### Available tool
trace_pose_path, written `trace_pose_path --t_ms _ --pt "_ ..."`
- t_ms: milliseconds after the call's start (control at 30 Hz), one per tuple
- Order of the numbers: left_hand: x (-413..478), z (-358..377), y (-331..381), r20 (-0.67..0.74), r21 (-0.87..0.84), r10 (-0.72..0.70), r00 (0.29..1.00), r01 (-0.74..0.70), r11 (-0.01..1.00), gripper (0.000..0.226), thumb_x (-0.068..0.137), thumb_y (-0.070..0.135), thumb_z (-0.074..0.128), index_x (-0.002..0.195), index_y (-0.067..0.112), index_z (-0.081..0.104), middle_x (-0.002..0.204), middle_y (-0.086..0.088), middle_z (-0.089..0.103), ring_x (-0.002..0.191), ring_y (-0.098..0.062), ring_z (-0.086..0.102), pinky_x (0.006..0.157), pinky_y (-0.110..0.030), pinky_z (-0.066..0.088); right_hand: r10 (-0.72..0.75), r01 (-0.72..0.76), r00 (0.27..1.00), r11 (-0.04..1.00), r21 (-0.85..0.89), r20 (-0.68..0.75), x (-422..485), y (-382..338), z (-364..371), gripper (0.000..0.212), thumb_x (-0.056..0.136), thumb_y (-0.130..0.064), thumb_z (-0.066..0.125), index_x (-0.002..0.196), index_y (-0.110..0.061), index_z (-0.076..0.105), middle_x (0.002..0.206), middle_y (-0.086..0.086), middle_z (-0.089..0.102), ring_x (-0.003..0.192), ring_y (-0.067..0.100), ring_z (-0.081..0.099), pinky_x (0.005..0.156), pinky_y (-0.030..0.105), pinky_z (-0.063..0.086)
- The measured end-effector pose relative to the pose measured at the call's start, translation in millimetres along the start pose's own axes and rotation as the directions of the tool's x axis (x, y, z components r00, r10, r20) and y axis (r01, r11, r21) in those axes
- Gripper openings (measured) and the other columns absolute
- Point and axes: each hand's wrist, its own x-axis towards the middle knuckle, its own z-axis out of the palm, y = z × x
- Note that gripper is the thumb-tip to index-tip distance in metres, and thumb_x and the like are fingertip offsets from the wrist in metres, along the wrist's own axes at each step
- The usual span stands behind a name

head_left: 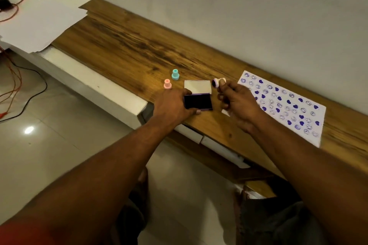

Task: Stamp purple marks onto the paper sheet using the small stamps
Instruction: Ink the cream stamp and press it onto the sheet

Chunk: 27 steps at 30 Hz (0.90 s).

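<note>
Left hand (171,106) on open ink pad (198,101)

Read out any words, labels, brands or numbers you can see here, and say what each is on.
No readable text anywhere.
The paper sheet bears only purple hearts and smiley faces.
The ink pad, teal stamp, pink stamp and white stamp show no label.

Single head-worn wide-angle view; looks forward-down, near, onto wooden counter (139,45) running along wall (239,5).
</note>
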Motion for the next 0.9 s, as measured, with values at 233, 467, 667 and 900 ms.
trace_pose_path --t_ms 233,467,667,900 --pt "-5 -4 30 -0.064 -0.038 0.063 0.996 -0.065 0.997 0.083 0.078 0.076 0.075 0.145 0.028 0.062 0.125 -0.002 0.075 0.112 -0.020 0.070 0.082 -0.033 0.056 0.101 -0.179 0.973 0.896 0.406 0.207 -39 -24 -40 0.022 0.104 -0.025 0.063 0.117 -0.008 0.068 0.086 0.001 0.061 0.070 0.007 0.052 0.055 0.018 0.038" --pt "-27 15 113 -0.010 -0.121 0.292 0.956 -0.291 0.949 0.075 0.084 0.079 0.065 0.146 0.038 0.058 0.093 0.013 0.065 0.089 -0.008 0.055 0.067 -0.029 0.044 -0.177 0.130 0.961 0.968 -0.214 -0.215 -91 -41 -145 0.014 0.096 -0.027 0.073 0.099 -0.017 0.081 0.082 -0.004 0.072 0.068 0.004 0.060 0.057 0.018 0.044" --pt "-47 55 183 0.119 -0.099 0.549 0.827 -0.540 0.836 0.078 0.089 0.081 0.053 0.154 0.037 0.048 0.125 0.006 0.069 0.110 -0.018 0.059 0.082 -0.035 0.047 -0.312 -0.054 0.824 0.788 -0.613 -0.473 -124 -17 -241 0.013 0.097 -0.030 0.073 0.103 -0.019 0.074 0.089 0.005 0.078 0.066 0.005 0.065 0.058 0.023 0.044" --pt "-49 80 231 0.110 -0.065 0.576 0.810 -0.573 0.817 0.082 0.090 0.083 0.048 0.155 0.032 0.049 0.130 0.002 0.067 0.116 -0.020 0.060 0.091 -0.038 0.050 -0.303 -0.107 0.855 0.689 -0.717 -0.420 -115 -4 -266 0.019 0.096 -0.030 0.074 0.108 -0.016 0.073 0.089 0.002 0.076 0.069 0.010 0.061 0.062 0.027 0.046"
